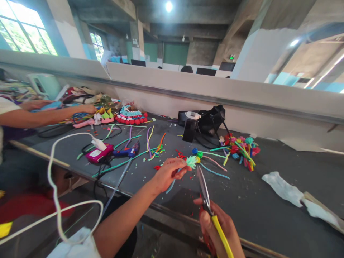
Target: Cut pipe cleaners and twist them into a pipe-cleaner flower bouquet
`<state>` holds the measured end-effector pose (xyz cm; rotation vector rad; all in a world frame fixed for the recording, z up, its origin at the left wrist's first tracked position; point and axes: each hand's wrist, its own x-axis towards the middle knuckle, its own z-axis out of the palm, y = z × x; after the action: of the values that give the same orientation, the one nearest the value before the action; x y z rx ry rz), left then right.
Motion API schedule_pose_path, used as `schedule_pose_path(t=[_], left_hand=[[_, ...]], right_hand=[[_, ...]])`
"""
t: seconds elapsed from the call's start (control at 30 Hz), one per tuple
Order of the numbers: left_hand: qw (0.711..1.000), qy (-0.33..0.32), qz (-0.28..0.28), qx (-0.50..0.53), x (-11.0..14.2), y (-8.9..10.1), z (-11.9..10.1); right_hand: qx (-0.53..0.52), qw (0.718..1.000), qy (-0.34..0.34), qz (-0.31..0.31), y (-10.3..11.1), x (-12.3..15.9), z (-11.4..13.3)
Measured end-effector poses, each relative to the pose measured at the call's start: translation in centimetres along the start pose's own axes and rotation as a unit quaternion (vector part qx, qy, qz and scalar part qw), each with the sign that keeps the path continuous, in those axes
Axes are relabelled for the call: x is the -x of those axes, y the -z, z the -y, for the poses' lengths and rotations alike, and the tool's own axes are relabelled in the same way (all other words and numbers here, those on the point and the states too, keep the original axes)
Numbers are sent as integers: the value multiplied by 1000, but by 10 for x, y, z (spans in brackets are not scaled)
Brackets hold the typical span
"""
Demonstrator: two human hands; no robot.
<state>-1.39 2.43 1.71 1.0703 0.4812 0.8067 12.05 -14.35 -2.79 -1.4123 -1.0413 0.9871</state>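
Between the fingertips of my left hand (172, 172) is a mint-green pipe-cleaner flower (191, 162), its head pointing right. A blue stem (171, 186) hangs below that hand. My right hand (219, 225) grips a pair of scissors (204, 190) with yellow and red handles, blades pointing up toward the flower but apart from it. Just beyond the flower lie small blue and yellow flowers (199, 154) with pipe-cleaner stems (215, 171). Red clippings (180, 154) are scattered behind my left hand.
A glue gun (127, 150) and a magenta box (99, 153) with a white cable lie left. Colourful finished flowers (244, 150) are bunched at right, near a black bag (212, 120) and crumpled white paper (282, 186). A co-worker's arm (53, 116) reaches in from the left.
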Motion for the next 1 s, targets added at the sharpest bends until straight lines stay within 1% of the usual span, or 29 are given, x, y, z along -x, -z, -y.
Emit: schedule_pose_path(t=[0.1,0.17,0.27,0.47,0.6,0.7,0.87,1.0], left_hand=[[1000,-2,-1,-9,0,1,-2],[1000,-19,-11,-15,0,1,-3],[998,-45,-26,-29,0,2,-5],[993,-63,-38,-97,3,1,-6],[984,-73,-49,-156,6,0,-6],[978,-83,-47,-188,6,0,-7],[971,-89,-36,-218,7,0,-7],[967,-92,-34,-235,9,-2,-5]], right_hand=[[2,1000,-9,8,0,0,2],[5,1000,-18,11,-1,1,4],[0,1000,-13,5,-2,1,4],[-3,1000,-14,2,-4,1,1],[8,1000,-16,-1,-3,0,-1],[27,1000,-12,-4,-2,0,-1],[60,998,17,-15,0,-1,-3],[64,998,18,-16,1,-1,-7]])
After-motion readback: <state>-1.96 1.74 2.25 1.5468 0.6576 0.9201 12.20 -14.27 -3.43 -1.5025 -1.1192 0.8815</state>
